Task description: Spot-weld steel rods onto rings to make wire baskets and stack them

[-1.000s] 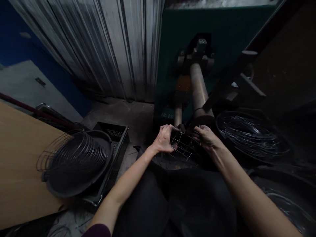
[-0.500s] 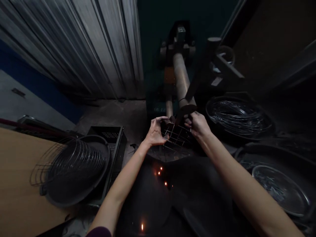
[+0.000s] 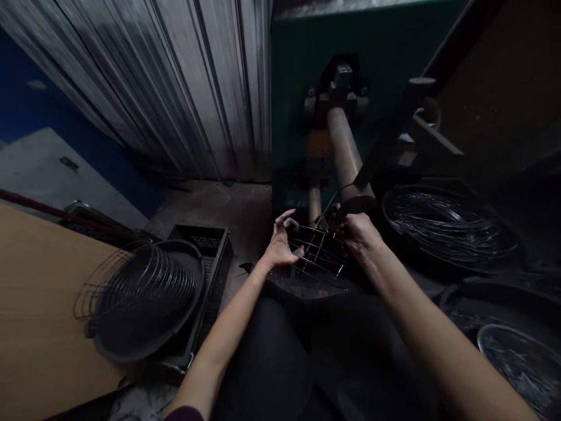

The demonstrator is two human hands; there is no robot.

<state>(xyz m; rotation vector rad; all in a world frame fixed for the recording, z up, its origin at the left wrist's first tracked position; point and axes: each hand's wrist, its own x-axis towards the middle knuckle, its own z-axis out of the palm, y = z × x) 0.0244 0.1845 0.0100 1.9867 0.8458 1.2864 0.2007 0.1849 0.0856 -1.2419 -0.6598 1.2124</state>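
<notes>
My left hand (image 3: 283, 244) has its thumb and fingers curved around the left edge of a small wire grid (image 3: 316, 245). Crossing thin bars make up the grid, which sits just below the machine's arms. Near the end of the thick upper metal arm (image 3: 346, 146), my right hand (image 3: 362, 232) is closed at the grid's far right side. Its fingertips are partly hidden, so whether they pinch the grid or a separate wire cannot be made out. Beneath the thick arm, a thinner lower arm (image 3: 314, 202) reaches out behind the grid.
Both arms come from a green machine (image 3: 394, 41). At left, a row of curved wire racks (image 3: 149, 275) rests on a dark round tub (image 3: 144, 339), beside a black crate (image 3: 219, 234). At right stand a tub of wire rings (image 3: 442, 219) and a bowl of short wire pieces (image 3: 517, 362).
Glowing sparks over my lap are gone. The view has shifted, so the machine appears farther right and lower. More of the wire grid shows between my hands.
</notes>
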